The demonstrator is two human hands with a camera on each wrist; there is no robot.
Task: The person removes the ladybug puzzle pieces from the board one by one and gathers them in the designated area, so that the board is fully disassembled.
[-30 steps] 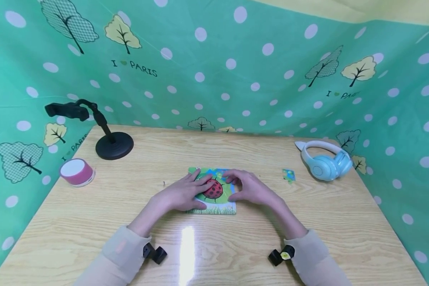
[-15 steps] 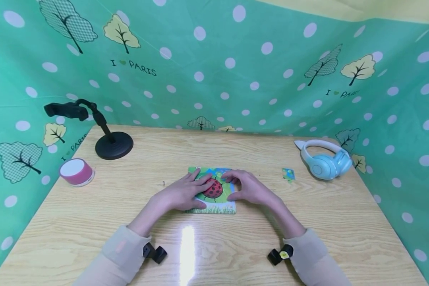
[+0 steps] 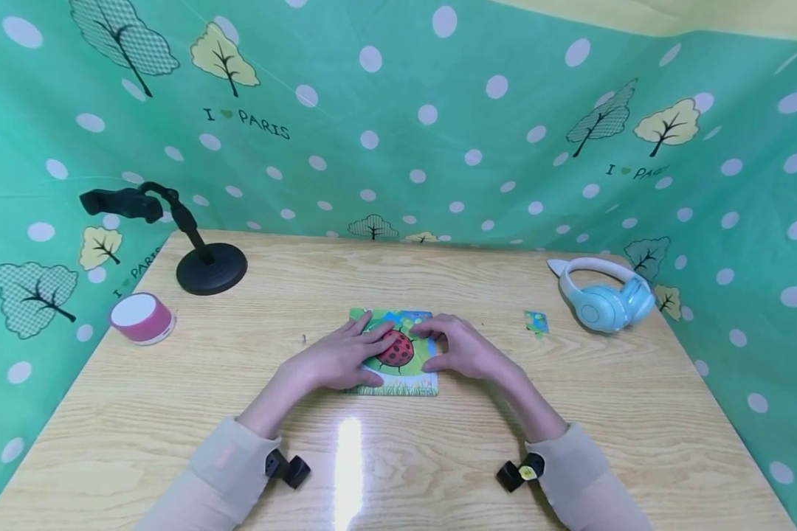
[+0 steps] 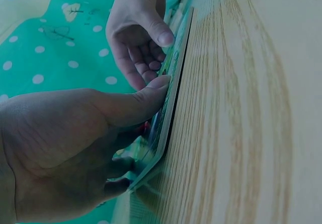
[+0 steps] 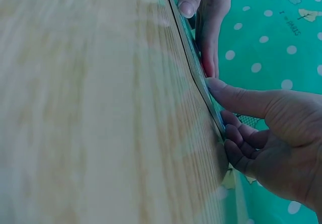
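Note:
A jigsaw puzzle with a red ladybird on green lies flat on the table in front of me. My left hand rests on its left part with fingers spread, the thumb near the lower edge. At its right edge my right hand grips with bent fingers, the fingertips over the upper right part and the thumb lower down. In the right wrist view, the right thumb touches the puzzle's top and the other fingers curl by its edge. What lies under the right fingertips is hidden. A loose puzzle piece lies farther right.
Blue cat-ear headphones lie at the table's right side. A black stand with a bent arm stands at the back left, and a pink-and-white cylinder sits before it. A polka-dot cloth hangs behind the table.
Both hands stay in practically the same place on the puzzle. The head view shifts very slightly; the loose piece and the other objects have not moved.

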